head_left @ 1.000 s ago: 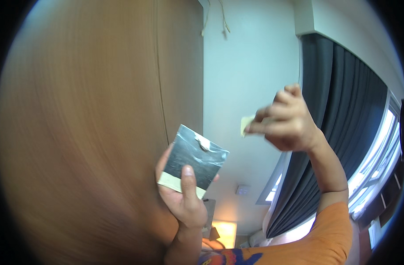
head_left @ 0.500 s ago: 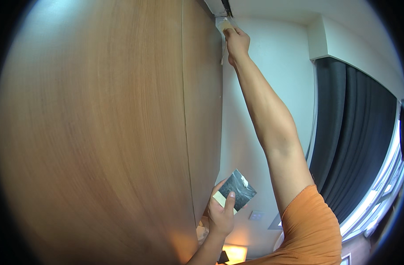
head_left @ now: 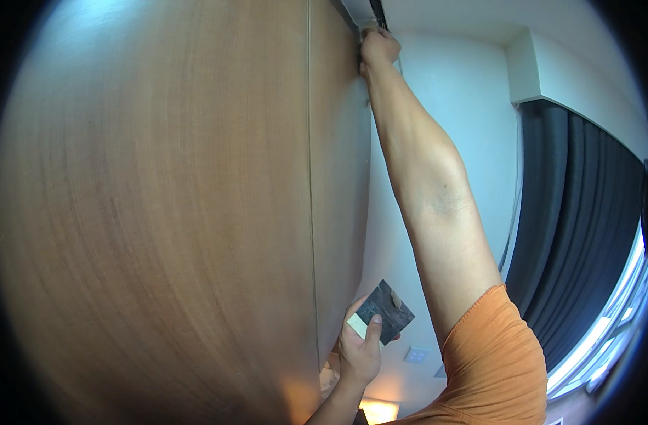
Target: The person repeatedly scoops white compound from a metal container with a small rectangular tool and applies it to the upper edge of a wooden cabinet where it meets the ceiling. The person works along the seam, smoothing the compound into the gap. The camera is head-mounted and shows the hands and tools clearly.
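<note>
Head view, wooden panel (head_left: 168,212): its seam sits further right than half a second ago.
Right hand (head_left: 381,48): still raised, now nearer the panel; its pale piece seems hidden, so I cannot tell the fingers' state.
Left hand (head_left: 358,355): fingers still pinching the dark plate (head_left: 391,317), low centre.
Lump (head_left: 396,299): on the plate, looking greyer.

- The person is wearing an orange short sleeve (head_left: 497,354) on the right arm (head_left: 424,166).
- Its hem (head_left: 478,316) is showing a fine, slightly rippled edge.
- The cloth is gathering into soft creases.
- A tiny dark spot (head_left: 445,185) is marking the right arm near the elbow.
- The left hand (head_left: 359,356) and right hand (head_left: 381,49) are showing bare.
</note>
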### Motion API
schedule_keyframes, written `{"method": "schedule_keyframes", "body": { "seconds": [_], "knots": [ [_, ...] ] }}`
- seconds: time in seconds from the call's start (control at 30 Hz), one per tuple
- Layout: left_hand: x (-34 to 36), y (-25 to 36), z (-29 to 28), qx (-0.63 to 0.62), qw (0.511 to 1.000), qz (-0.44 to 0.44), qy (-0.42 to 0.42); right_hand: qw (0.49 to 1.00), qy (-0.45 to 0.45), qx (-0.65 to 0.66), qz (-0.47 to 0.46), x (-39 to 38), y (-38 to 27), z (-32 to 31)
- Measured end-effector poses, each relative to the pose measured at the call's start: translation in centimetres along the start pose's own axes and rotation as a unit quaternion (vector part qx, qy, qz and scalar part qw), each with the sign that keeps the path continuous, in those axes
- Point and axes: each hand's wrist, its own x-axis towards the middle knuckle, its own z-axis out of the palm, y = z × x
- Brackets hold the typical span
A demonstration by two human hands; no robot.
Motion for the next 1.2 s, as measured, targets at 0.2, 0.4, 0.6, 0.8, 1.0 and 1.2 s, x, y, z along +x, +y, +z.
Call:
{"method": "schedule_keyframes", "body": {
  "seconds": [0.2,0.4,0.6,0.8,1.0,1.2],
  "knots": [
    [-0.2,0.3,0.0,0.021,1.0,0.0,-0.001,0.999,0.019,-0.012,0.025,0.2,-0.1,0.8],
    [-0.4,0.1,-0.3,0.026,1.0,0.0,0.007,0.998,-0.007,0.04,0.054,0.4,-0.2,0.8],
    [-0.5,0.5,0.0,0.012,1.0,0.009,0.012,1.0,-0.022,0.012,-0.002,1.1,0.5,2.0],
    [-0.7,0.7,0.1,0.016,1.0,0.014,0.015,0.997,-0.073,0.033,-0.021,0.0,-0.9,2.4],
    [-0.9,0.5,-0.2,0.023,1.0,0.008,0.013,0.991,-0.121,0.018,-0.044,-2.6,-4.2,2.5],
    [-1.0,0.1,-0.5,0.03,0.999,0.01,0.016,0.98,-0.159,0.059,-0.1,-4.7,-3.8,1.5]
  ]
}}
